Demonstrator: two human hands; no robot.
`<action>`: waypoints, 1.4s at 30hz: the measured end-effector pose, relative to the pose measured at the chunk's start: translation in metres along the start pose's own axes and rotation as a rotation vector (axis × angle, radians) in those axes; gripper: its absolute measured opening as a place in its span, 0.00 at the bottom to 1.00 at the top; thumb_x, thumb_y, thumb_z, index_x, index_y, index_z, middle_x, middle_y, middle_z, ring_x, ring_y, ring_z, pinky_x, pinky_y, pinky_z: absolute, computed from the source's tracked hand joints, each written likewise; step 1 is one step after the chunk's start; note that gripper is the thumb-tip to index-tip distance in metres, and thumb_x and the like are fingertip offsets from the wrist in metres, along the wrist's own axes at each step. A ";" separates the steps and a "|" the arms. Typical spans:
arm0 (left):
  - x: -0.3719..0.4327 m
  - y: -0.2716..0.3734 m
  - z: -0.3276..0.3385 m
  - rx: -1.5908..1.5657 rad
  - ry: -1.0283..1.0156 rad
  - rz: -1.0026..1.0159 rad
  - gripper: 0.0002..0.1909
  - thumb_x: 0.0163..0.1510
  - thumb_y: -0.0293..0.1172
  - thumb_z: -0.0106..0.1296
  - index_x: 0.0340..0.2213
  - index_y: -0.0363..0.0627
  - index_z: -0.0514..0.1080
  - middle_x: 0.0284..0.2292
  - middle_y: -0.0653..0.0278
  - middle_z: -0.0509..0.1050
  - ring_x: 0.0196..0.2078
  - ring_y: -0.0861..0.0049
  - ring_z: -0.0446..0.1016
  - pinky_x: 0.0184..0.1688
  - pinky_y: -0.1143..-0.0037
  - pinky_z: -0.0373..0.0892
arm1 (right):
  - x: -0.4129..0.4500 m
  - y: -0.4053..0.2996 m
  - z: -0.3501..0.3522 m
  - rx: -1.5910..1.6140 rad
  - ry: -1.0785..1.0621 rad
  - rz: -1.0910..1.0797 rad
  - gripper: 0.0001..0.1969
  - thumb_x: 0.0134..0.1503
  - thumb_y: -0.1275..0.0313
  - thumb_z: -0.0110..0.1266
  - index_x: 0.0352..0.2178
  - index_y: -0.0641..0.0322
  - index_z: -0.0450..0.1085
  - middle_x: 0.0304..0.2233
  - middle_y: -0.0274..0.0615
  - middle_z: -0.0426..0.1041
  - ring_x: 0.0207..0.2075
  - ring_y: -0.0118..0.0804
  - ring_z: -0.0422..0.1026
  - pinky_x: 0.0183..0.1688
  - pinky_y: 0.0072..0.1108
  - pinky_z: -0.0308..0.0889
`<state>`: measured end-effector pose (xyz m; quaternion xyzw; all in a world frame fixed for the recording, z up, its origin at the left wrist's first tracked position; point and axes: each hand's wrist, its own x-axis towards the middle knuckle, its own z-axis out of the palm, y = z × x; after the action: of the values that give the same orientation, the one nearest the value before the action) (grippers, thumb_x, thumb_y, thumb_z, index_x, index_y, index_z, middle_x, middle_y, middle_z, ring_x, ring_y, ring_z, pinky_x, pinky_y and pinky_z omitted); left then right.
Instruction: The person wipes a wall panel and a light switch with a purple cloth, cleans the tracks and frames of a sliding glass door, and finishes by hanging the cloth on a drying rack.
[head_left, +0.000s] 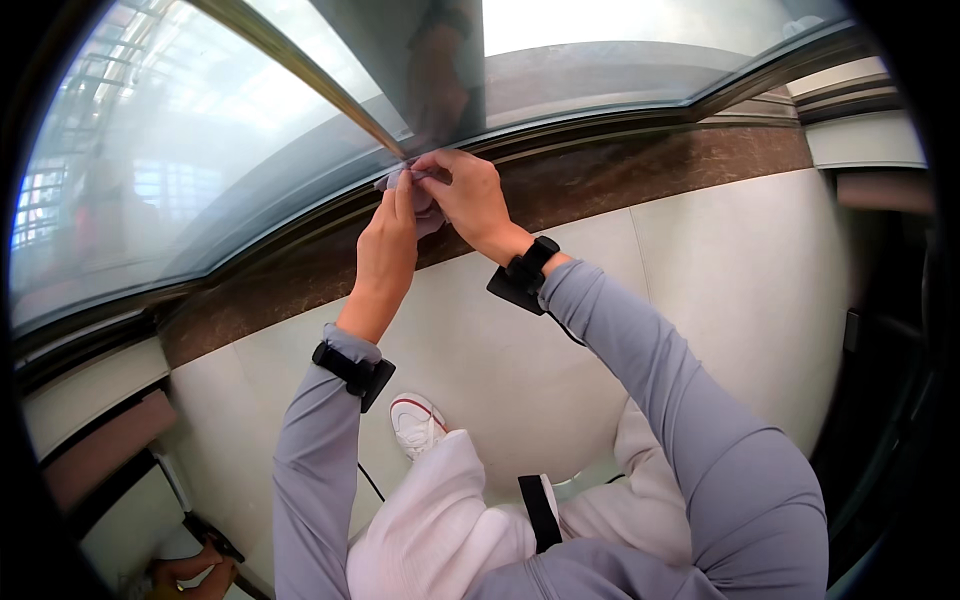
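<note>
A crumpled greyish-purple cloth (427, 220) is between my two hands, at the foot of a narrow gold-coloured metal edge strip (330, 86) on the glass panel (187, 172). My left hand (388, 244) presses and holds the cloth with its extended fingers. From the right, my right hand (471, 196) pinches a fold of it between thumb and forefinger, close to the left fingertips. Part of the cloth hangs below, in front of the dark lower frame rail (300, 229). The exact spot under the fingertips is hidden.
A brown marble-like strip (675, 176) runs along the frame above pale floor tiles (517, 360). My white shoe (415, 421) is on the tiles. At the lower left are a pinkish slab (109, 450) and part of another person (195, 566).
</note>
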<state>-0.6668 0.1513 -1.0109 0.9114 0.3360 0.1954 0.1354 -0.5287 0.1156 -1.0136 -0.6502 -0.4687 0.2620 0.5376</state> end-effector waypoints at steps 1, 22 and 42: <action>0.003 0.005 0.004 0.022 0.017 0.030 0.30 0.45 0.19 0.50 0.51 0.35 0.55 0.40 0.55 0.69 0.38 0.64 0.73 0.32 0.74 0.72 | 0.002 0.003 -0.007 -0.018 0.011 -0.012 0.07 0.49 0.76 0.53 0.32 0.64 0.72 0.28 0.44 0.75 0.28 0.36 0.74 0.32 0.20 0.69; 0.110 0.143 0.093 -0.148 -0.091 0.287 0.28 0.45 0.21 0.48 0.50 0.35 0.58 0.34 0.54 0.69 0.33 0.64 0.75 0.29 0.72 0.73 | 0.017 0.067 -0.207 -0.147 0.273 0.235 0.09 0.48 0.73 0.57 0.32 0.63 0.74 0.24 0.35 0.75 0.26 0.22 0.71 0.31 0.15 0.67; -0.005 -0.001 -0.004 0.007 0.003 0.019 0.32 0.49 0.18 0.47 0.56 0.42 0.53 0.34 0.58 0.68 0.32 0.63 0.72 0.30 0.72 0.71 | 0.000 -0.013 -0.011 -0.088 -0.015 -0.101 0.07 0.50 0.73 0.53 0.32 0.60 0.70 0.30 0.44 0.71 0.33 0.46 0.71 0.36 0.27 0.67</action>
<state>-0.6724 0.1490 -1.0088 0.9146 0.3283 0.1971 0.1299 -0.5234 0.1105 -0.9986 -0.6467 -0.5158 0.2186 0.5176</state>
